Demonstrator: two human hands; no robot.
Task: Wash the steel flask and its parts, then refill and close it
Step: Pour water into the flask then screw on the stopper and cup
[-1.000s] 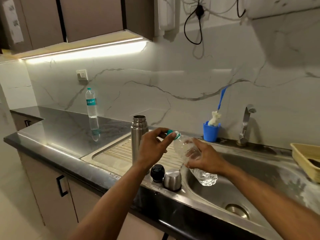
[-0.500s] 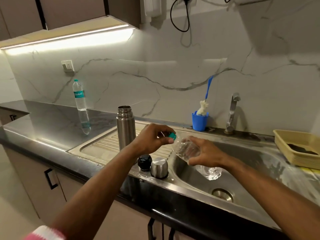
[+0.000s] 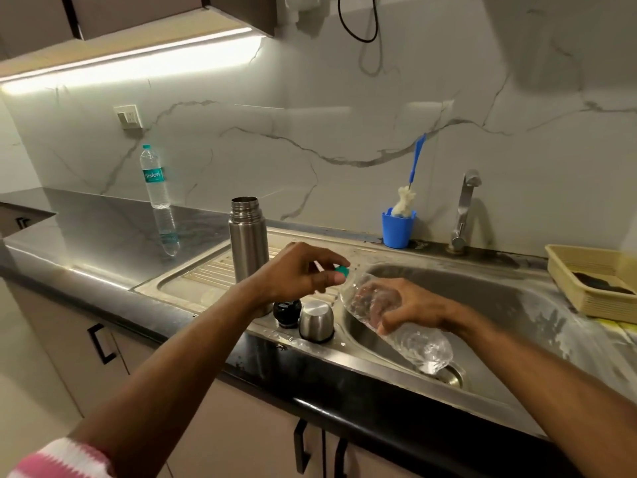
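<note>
Dark worktop (image 3: 103, 236) at nine o'clock, glossy under the strip light (image 3: 131, 65). Sealed water bottle (image 3: 155, 177) upright at ten o'clock by the marble wall, below a wall switch (image 3: 128, 116). Blue cup (image 3: 398, 229) at one o'clock, holding a blue-handled brush (image 3: 412, 181). Just right of it, steel tap (image 3: 463, 212). Beige tray (image 3: 596, 281) at three o'clock. Black cable (image 3: 358, 25) looped at twelve o'clock.

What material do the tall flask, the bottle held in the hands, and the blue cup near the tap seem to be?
Flask: brushed steel, judging by its grey metallic sheen. Held bottle: thin clear plastic, as its wall looks see-through and crinkled; its green cap is probably plastic too. Blue cup: likely matte opaque plastic.
</note>
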